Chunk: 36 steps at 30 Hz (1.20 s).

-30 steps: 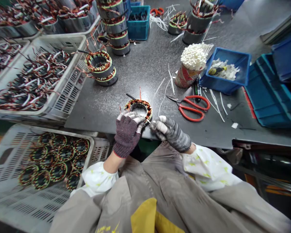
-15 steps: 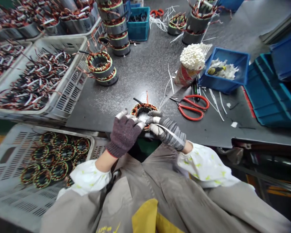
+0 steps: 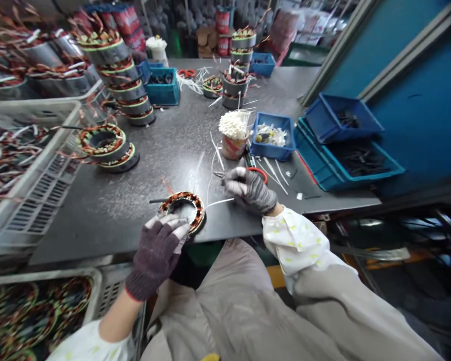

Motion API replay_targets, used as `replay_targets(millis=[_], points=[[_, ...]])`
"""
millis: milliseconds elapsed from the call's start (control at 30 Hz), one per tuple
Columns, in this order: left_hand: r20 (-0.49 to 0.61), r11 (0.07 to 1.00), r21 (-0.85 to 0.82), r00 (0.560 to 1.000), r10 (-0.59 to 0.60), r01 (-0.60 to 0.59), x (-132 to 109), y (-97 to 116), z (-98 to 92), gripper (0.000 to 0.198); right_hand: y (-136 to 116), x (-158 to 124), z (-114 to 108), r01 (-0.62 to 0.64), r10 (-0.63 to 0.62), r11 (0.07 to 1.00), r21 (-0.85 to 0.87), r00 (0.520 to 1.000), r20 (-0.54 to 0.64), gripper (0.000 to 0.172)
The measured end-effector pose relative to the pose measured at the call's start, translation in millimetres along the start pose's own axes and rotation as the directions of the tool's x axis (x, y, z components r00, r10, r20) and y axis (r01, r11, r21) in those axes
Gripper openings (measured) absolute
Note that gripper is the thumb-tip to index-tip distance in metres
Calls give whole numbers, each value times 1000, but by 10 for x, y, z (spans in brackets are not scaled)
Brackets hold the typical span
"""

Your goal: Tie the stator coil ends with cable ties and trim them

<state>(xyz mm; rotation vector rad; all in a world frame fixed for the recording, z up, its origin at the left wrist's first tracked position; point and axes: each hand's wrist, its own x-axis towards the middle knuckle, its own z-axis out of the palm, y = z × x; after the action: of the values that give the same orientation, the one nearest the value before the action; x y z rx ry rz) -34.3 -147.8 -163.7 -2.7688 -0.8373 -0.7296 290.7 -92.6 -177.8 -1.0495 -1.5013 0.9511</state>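
Observation:
On the dark table near its front edge lies a ring-shaped motor stator [image 3: 200,213] with copper windings, flat with its opening up. My left hand [image 3: 160,245], in a dark purple glove with pale fingertips, grips its near left rim. A black sleeved lead and a thin copper wire stick out at its far left; a white strip points right from it. My right hand [image 3: 250,188], in a grey striped glove, is curled over the scissors [image 3: 262,173]. Their metal tip and part of a red handle show; the hand covers the rest.
A cup of white sticks [image 3: 233,130] and a blue bin [image 3: 273,146] stand beyond my right hand. Stacked stators [image 3: 126,90] and two loose ones [image 3: 103,143] stand left. Crates [image 3: 56,170] of stators line the left side. White strips [image 3: 274,175] lie scattered right.
My right hand has left the stator and moved right onto the scissors. My left hand stays at the stator's near rim. The view has tilted up and turned right.

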Motion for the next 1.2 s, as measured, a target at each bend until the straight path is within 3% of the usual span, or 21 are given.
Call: replay_targets(millis=[33,100,167,200,300,400,533,667,733,767,833,867,933,1000,1067,1200], points=[[-22,998,63,1000,-17,18,10,50,37,38,33,118,-133,1,-12,998,-60,982,-188,38],[-63,984,166,996,-59,69,46,168,92,35,113,409,-355,-12,-65,988,-154,874,-482,33],[-97,976,187,991,-94,111,83,261,121,32,202,708,-502,-40,-106,974,-222,786,-610,28],[-109,978,170,989,-102,120,94,284,130,31,245,835,-548,-50,-120,968,-245,767,-631,27],[-115,992,78,989,-90,100,89,259,153,31,340,1049,-626,-19,-136,972,-236,770,-623,23],[-125,995,32,988,-94,99,68,188,194,31,355,1062,-709,63,-94,995,-71,754,-650,27],[-209,985,25,964,-164,173,118,139,292,30,228,1040,-889,91,2,989,115,776,-630,35],[-238,971,6,943,-231,239,187,125,362,31,-44,874,-861,250,-163,967,38,731,-663,35],[-190,959,15,942,-275,283,185,128,354,26,-203,590,-649,335,-291,941,-45,737,-610,27],[-158,953,23,943,-293,301,177,130,340,26,-278,393,-502,364,-346,928,-78,765,-543,20],[-97,950,29,947,-306,310,153,131,299,29,-402,-57,-179,363,-330,931,26,871,-364,12],[-67,952,23,950,-304,306,143,128,278,31,-440,-282,-25,346,-327,936,59,921,-211,13],[-11,954,5,954,-299,299,130,115,240,34,-457,-663,237,376,-380,924,72,923,55,14],[39,949,-5,948,-316,316,128,98,220,33,-400,-913,421,386,-391,920,63,895,216,16],[40,943,-9,942,-332,332,134,85,220,30,-312,-1040,527,356,-358,933,59,898,255,21],[1,945,-29,946,-325,325,142,78,244,30,-237,-1075,571,320,-321,947,33,937,137,31]])
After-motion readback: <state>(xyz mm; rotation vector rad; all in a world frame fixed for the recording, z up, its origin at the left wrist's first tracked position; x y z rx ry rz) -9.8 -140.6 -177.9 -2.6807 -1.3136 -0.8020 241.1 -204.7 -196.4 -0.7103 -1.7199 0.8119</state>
